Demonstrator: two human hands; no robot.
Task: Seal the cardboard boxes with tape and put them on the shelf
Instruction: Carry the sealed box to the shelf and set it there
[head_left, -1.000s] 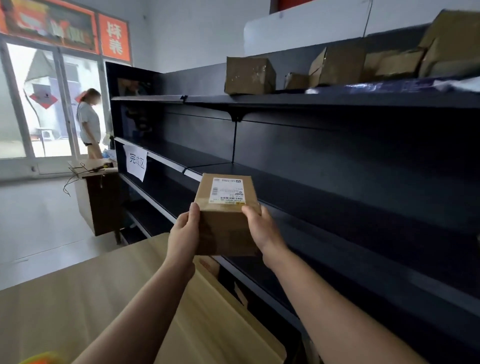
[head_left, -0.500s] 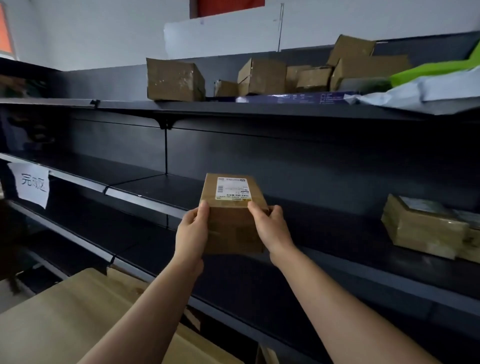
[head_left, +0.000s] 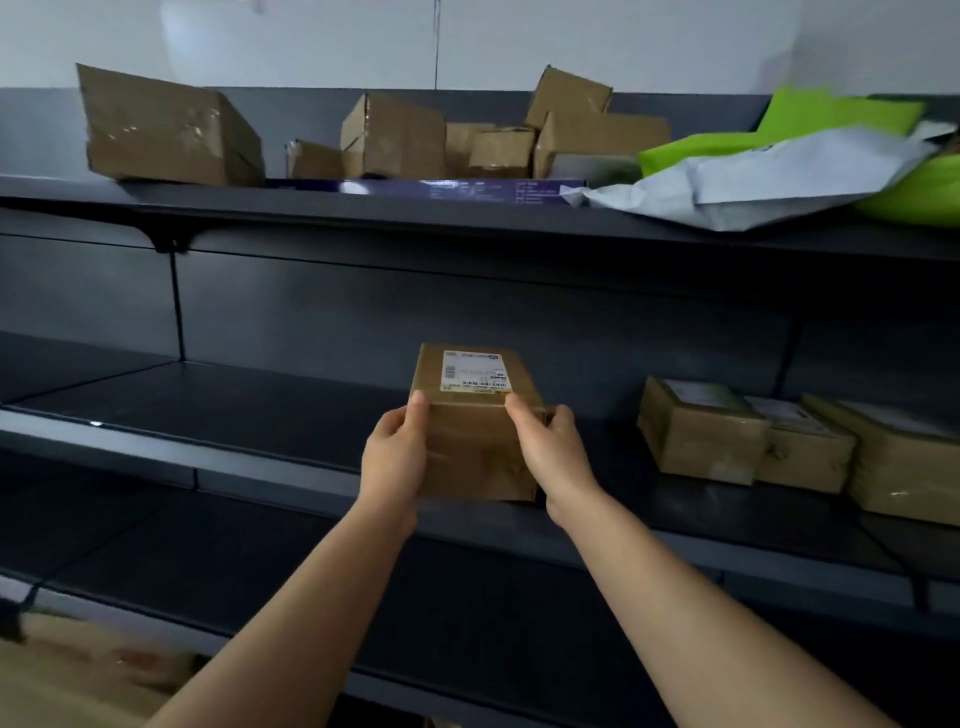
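A small brown cardboard box (head_left: 475, 441) with a white shipping label on top is held between both hands at the front edge of the dark middle shelf (head_left: 234, 415). My left hand (head_left: 397, 457) grips its left side and my right hand (head_left: 553, 457) grips its right side. Whether the box rests on the shelf or hovers just above it I cannot tell. To the right on the same shelf stands a row of taped cardboard boxes (head_left: 701, 434).
The top shelf (head_left: 363, 208) carries several loose cardboard boxes (head_left: 166, 130), a flat purple box (head_left: 457, 188), and grey and green mailer bags (head_left: 779, 182). A lower dark shelf (head_left: 260, 566) runs below. A wooden table corner (head_left: 78, 670) shows at bottom left.
The view has swung right along the shelving and closer to it. Both hands have carried the labelled box forward to the middle shelf, nearer the row of boxes on the right.
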